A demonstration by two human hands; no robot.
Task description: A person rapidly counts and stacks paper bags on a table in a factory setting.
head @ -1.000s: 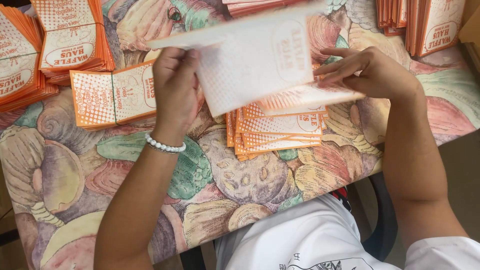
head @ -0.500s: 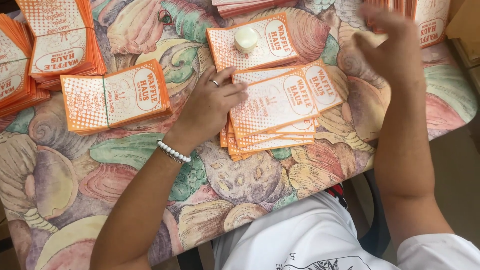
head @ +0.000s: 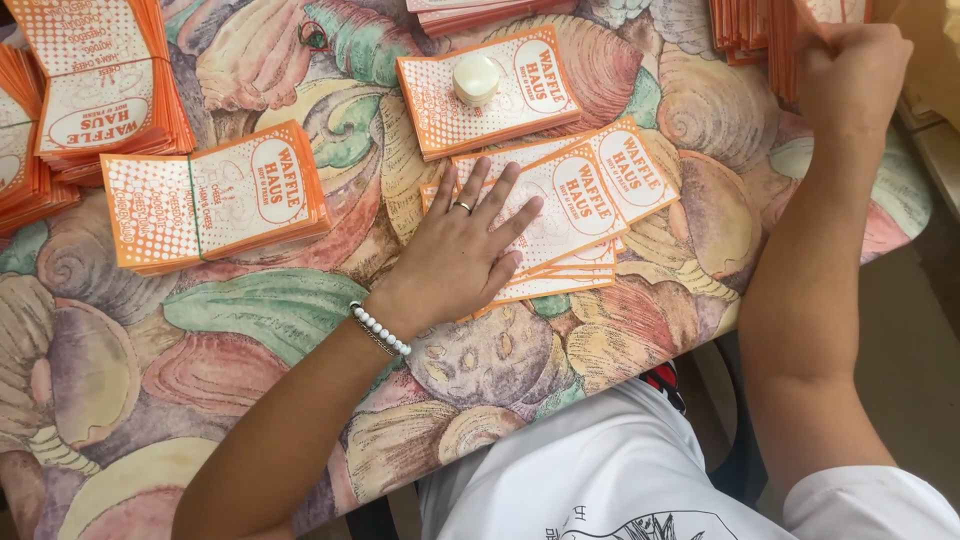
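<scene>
Fingers of the left hand (head: 465, 250) are spread flat on the loose sleeve pile (head: 585, 205), steadying it; right hand (head: 850, 75) is pinched on a sleeve from the far stack (head: 750, 30), to be drawn free next.

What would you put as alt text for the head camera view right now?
The person's left hand lies flat on a loose pile of orange and white paper sleeves on a shell-patterned tablecloth, while the right hand reaches to a stack at the far right. Banded bundles lie around.
</scene>
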